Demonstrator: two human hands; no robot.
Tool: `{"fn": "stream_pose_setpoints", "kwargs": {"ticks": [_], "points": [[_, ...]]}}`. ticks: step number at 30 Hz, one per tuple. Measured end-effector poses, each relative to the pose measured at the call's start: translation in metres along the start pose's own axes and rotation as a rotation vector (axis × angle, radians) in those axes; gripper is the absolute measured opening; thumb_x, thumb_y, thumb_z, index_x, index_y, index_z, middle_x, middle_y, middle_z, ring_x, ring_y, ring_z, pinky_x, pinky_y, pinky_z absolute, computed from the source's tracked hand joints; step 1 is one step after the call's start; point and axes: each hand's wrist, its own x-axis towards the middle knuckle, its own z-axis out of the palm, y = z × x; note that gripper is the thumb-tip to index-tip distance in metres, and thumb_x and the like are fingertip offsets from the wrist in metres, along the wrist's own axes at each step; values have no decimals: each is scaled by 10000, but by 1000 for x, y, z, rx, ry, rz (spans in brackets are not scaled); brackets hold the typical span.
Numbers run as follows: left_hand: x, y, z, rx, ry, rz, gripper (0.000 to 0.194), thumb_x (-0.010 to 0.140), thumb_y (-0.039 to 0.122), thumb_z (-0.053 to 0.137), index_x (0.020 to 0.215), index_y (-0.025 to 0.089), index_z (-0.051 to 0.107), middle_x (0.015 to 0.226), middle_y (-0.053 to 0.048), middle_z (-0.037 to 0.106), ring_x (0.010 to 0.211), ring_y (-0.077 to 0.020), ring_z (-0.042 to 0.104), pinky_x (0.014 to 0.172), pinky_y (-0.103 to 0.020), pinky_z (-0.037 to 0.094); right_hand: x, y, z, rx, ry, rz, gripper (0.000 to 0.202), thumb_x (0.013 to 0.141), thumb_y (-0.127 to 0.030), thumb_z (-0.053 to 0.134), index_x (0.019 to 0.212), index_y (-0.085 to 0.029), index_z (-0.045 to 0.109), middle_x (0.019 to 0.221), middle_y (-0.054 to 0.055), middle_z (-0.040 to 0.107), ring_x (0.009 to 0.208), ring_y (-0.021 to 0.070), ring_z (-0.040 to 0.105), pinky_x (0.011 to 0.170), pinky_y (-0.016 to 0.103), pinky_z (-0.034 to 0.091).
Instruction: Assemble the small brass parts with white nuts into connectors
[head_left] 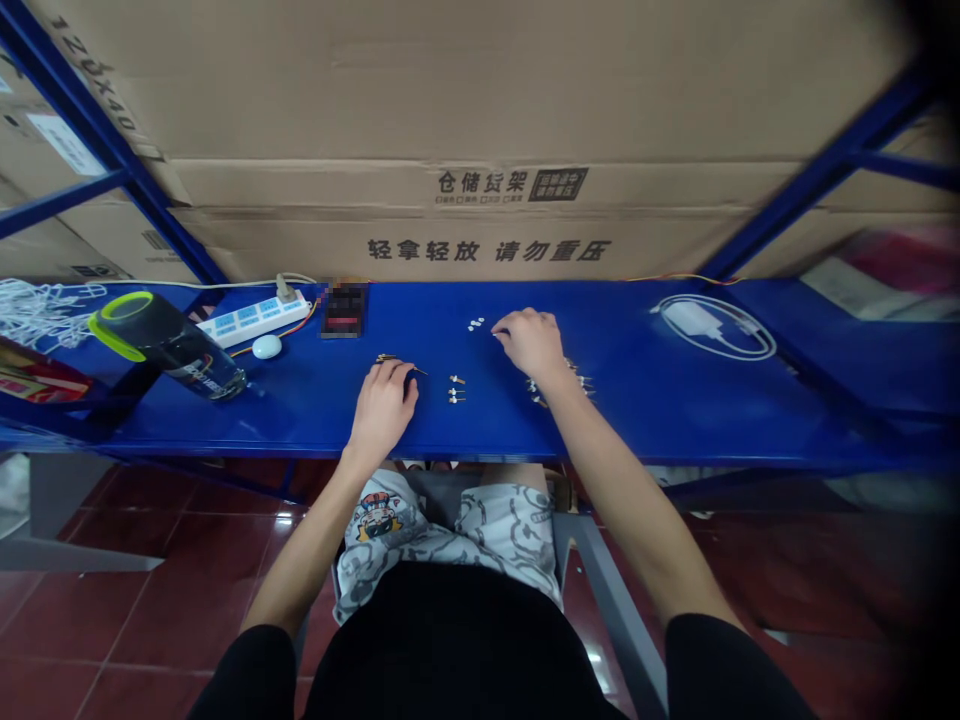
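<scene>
Big carton [540,100] behind the desk's [637,420] back edge: 轻拿轻放 请勿重压 printed low, 仓储货架 just above. Boxed print right of that, plus tiny checkbox line under it: too blurry to trust. 120X40 runs slanted, carton's upper left. Bottle [176,345] toward desk's left end: white lettering, illegible. Power strip [255,319], left along back edge: labels illegible.

light: soft, bit dim | shine: white spots on red floor [187,560] | right edge: black, smeary | sides: blue posts [135,180] look tipped | middle: clearer, tiny bits [453,392] fuzzy | dark box [345,310]: in blocky squares
</scene>
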Motion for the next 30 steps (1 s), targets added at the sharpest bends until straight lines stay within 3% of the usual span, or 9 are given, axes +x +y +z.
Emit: {"fn": "stream_pose_setpoints", "kwargs": {"ticks": [6, 9, 13, 16, 19, 24, 30], "points": [[0, -1, 4, 35, -14, 28, 264, 1006, 201, 461, 1172, 175, 663, 1174, -121, 656, 1126, -284, 608, 1050, -474, 485, -8, -16, -12, 83, 36, -30, 226, 951, -230, 552, 965, -243, 777, 1001, 71, 781, 983, 271, 670, 952, 452, 423], [1, 1, 0, -1, -38, 14, 207, 1004, 201, 480, 1097, 196, 664, 1115, -100, 658, 1093, -270, 621, 1050, -459, 485, -31, -33, -20, 269, 95, -65, 200, 947, -282, 571, 995, -251, 763, 978, 44, 789, 913, 235, 709, 927, 397, 454], [2, 0, -1, -41, -54, 10, 222, 998, 211, 512, 1174, 187, 645, 1162, -100, 655, 1112, -272, 621, 1041, -444, 492, -73, -51, -26, 490, 208, -97, 175, 944, -316, 578, 964, -261, 744, 969, 4, 791, 909, 213, 721, 961, 385, 470], [3, -3, 2, -109, -79, -14, 184, 997, 235, 533, 1112, 210, 674, 1151, -77, 655, 1023, -238, 662, 928, -379, 550, -93, -56, -24, 580, 264, -67, 172, 946, -334, 577, 942, -259, 731, 982, 7, 788, 925, 215, 721, 939, 379, 500], [3, -5, 2, -167, -96, -51, 134, 994, 254, 559, 1016, 222, 687, 1084, -57, 662, 907, -204, 684, 811, -328, 564, -98, -57, -22, 629, 275, -65, 167, 945, -338, 583, 933, -250, 725, 967, 16, 786, 924, 213, 722, 920, 370, 518], [4, -2, -6, -265, -132, -2, 123, 1013, 251, 543, 1004, 229, 663, 987, -31, 677, 908, -198, 671, 830, -323, 530, -95, -60, -20, 620, 219, -161, 171, 953, -315, 584, 977, -250, 740, 1003, 21, 789, 936, 217, 722, 917, 389, 522], [4, 5, -9, -463, -196, 22, 120, 1023, 282, 543, 1012, 233, 652, 998, -13, 697, 889, -180, 656, 801, -302, 488, -97, -60, -20, 673, 246, -291, 175, 971, -278, 592, 1046, -270, 750, 1022, 20, 789, 933, 211, 725, 884, 393, 535]]}}
